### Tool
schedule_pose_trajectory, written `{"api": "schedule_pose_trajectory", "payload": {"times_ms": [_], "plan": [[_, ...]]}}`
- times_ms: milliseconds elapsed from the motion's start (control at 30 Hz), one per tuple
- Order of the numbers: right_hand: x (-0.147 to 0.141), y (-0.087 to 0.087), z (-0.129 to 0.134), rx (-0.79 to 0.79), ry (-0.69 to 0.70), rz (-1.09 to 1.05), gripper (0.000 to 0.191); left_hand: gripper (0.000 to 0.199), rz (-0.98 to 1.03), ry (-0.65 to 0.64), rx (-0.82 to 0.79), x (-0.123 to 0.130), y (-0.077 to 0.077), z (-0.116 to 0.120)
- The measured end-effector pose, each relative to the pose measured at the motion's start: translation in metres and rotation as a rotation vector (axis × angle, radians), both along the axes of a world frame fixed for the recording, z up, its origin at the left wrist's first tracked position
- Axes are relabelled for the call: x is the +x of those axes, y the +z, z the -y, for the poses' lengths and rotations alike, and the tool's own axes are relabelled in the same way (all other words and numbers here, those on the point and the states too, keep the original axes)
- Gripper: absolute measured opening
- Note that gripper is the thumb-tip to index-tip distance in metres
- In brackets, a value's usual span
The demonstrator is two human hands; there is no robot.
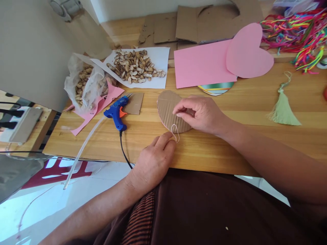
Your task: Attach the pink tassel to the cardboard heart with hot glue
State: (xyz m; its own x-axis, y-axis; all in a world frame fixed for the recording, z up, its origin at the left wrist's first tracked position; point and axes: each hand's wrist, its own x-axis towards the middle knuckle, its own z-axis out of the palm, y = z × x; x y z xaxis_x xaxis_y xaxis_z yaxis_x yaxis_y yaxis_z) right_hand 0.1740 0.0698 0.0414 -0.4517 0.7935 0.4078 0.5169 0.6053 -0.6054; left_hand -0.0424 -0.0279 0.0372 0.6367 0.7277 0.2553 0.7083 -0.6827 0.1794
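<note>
A rounded piece of corrugated cardboard (166,105) with a thin pink edge lies on the wooden table in front of me, partly covered by my right hand. My left hand (157,154) is at its near edge, fingers closed on a small loop of pale string (175,131) that rises over the cardboard. Above the cardboard's right part, my right hand (200,112) has thumb and index finger drawn together; whatever may be between them is too small to make out. A blue hot glue gun (117,112) with a long glue stick (84,148) lies to the left.
Behind are peanut shells (135,66) on white paper, a plastic bag of peanuts (85,81), pink paper (201,64), a pink heart (249,54) and cardboard sheets (166,29). Rightward lie a pale green tassel (284,107) and colourful cords (301,37). The glue gun's cord (124,151) crosses the front edge.
</note>
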Motion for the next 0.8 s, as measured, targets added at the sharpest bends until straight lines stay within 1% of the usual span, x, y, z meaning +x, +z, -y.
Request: {"api": "schedule_pose_trajectory", "payload": {"times_ms": [133, 267, 400, 500, 600, 733, 800], "plan": [[0.004, 0.011, 0.002, 0.011, 0.048, 0.042, 0.015, 0.017, 0.041, 0.023, -0.003, 0.000, -0.003, 0.000], [0.005, 0.018, 0.006, -0.014, 0.099, 0.140, 0.008, 0.013, 0.037, 0.034, -0.023, 0.000, -0.003, 0.000], [0.000, 0.015, 0.011, -0.096, 0.077, 0.206, 0.018, 0.013, 0.038, 0.043, -0.038, 0.001, -0.002, 0.001], [-0.006, 0.011, 0.013, -0.116, 0.052, 0.234, 0.016, 0.012, 0.041, 0.048, -0.050, 0.001, -0.001, 0.002], [-0.008, 0.013, 0.014, -0.140, 0.013, 0.198, 0.014, 0.011, 0.061, 0.056, -0.063, 0.000, -0.001, 0.003], [-0.005, 0.017, 0.013, -0.289, -0.029, 0.095, 0.006, 0.011, 0.108, 0.068, -0.090, -0.001, -0.001, 0.003], [-0.004, 0.018, 0.012, -0.298, -0.032, 0.082, 0.005, 0.011, 0.138, 0.068, -0.090, -0.002, -0.001, 0.002]]}}
